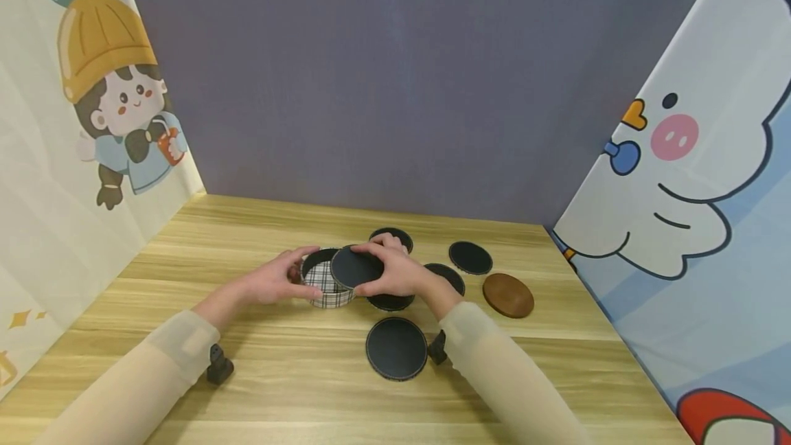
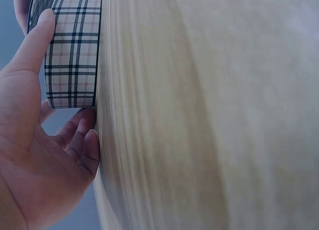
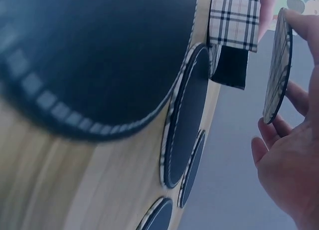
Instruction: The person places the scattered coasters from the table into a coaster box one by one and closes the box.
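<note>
As left hand (image 1: 275,283) curls round plaid holder (image 1: 322,280), right hand (image 1: 398,272), spread wide, pinches black coaster (image 1: 355,268).

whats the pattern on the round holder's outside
The round holder is pale plaid with dark and thin reddish lines, clearest in the left wrist view.

The bench (image 1: 290,397) is finished in pale, streaked wood grain. Its far edge is bounded by a plain grey-violet panel (image 1: 383,101). The left wall (image 1: 37,239) is printed with a yellow-hatted cartoon figure (image 1: 132,105); the right wall (image 1: 748,335), partly pale blue, is decorated with a white, pink-cheeked character (image 1: 723,88).
</note>
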Motion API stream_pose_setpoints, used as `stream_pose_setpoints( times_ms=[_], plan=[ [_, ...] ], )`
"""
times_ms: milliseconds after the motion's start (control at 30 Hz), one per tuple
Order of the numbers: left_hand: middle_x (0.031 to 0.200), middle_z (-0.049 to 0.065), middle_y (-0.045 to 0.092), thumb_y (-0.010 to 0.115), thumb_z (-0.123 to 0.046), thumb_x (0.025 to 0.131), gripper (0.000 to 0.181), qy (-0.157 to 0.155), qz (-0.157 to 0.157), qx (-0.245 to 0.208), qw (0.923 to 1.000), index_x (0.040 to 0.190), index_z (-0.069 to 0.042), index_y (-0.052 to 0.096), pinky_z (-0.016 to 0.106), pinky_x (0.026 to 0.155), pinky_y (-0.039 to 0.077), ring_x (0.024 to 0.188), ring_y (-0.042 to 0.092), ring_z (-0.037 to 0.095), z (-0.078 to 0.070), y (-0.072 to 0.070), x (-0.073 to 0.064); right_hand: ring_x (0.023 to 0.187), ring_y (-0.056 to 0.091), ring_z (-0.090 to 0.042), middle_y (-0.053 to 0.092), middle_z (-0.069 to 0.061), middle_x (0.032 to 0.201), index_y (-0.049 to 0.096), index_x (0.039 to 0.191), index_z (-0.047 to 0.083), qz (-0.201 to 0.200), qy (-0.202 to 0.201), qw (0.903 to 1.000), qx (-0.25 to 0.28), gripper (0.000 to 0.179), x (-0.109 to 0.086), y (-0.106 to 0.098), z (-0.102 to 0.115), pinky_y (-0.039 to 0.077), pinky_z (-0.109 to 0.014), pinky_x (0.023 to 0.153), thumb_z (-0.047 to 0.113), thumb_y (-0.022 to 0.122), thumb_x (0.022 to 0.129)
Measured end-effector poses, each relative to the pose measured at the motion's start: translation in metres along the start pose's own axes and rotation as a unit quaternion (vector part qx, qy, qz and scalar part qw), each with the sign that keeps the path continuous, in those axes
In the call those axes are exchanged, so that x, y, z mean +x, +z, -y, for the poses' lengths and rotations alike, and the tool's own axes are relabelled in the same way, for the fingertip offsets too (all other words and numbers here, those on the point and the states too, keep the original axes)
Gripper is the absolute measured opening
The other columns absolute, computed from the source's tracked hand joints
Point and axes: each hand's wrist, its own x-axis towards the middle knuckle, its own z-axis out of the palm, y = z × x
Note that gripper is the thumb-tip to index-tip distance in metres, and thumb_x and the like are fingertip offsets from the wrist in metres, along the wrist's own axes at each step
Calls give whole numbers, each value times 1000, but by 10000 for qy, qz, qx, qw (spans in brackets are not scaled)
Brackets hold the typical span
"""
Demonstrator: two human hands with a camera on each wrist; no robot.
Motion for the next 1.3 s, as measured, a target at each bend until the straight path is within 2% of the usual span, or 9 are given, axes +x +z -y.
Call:
stream_pose_setpoints(
  times_ms=[167, 367, 500, 667, 867, 1100, 1300],
  plan=[
    [142, 27, 48, 92, -44, 91, 111, 72, 53, -123, 9999, 174, -11, 26, 37, 89, 55, 115, 63, 31, 1, -1, 1, 148, 35, -33, 40, -8, 161, 51, 164, 38, 118, 44, 9999, -68, 84, 10, 5, 8, 33, -63, 122, 56, 86, 89],
    [147, 27, 44, 91, -45, 92, 110, 2, 144, -213, 9997, 175, -13, 26, 36, 88, 56, 118, 64, 31, 2, -2, 1, 151, 33, -31, 40, -8, 164, 51, 164, 37, 247, 162, 9995, -65, 84, 19, 11, 15, 25, -61, 127, 55, 86, 90],
    [141, 26, 49, 89, -42, 94, 109, 144, 229, -259, 9993, 174, -9, 24, 36, 86, 57, 113, 66, 29, 1, -2, 1, 153, 32, -31, 40, -7, 165, 51, 164, 36, 318, 216, 9993, -35, 84, 24, 15, 18, 23, -62, 129, 57, 85, 90],
    [134, 23, 58, 88, -37, 97, 107, 294, 344, -397, 9982, 174, -6, 21, 35, 83, 57, 108, 68, 27, -2, -2, 0, 154, 32, -31, 40, -7, 165, 52, 164, 36, 337, 225, 9991, -103, 85, 30, 19, 20, 25, -62, 129, 59, 86, 89],
    [134, 23, 60, 87, -35, 98, 107, 365, 408, -459, 9974, 175, -5, 20, 37, 84, 57, 109, 68, 26, -2, -3, 1, 150, 35, -30, 41, -8, 164, 53, 163, 34, 362, 205, 9990, -166, 83, 36, 23, 21, 29, -57, 124, 56, 86, 90],
    [133, 24, 61, 86, -36, 99, 107, 370, 502, -482, 9969, 175, -4, 17, 35, 84, 57, 109, 70, 26, 1, -3, 2, 152, 34, -30, 41, -7, 165, 53, 163, 34, 388, 218, 9988, -211, 82, 38, 25, 25, 27, -59, 126, 55, 85, 91],
    [134, 23, 60, 87, -35, 98, 107, 342, 446, -491, 9972, 175, -5, 19, 37, 85, 58, 109, 70, 26, 5, -3, 5, 156, 31, -30, 41, -6, 166, 53, 163, 35, 414, 232, 9986, -230, 82, 39, 25, 26, 27, -60, 127, 57, 85, 91]
  ],
)
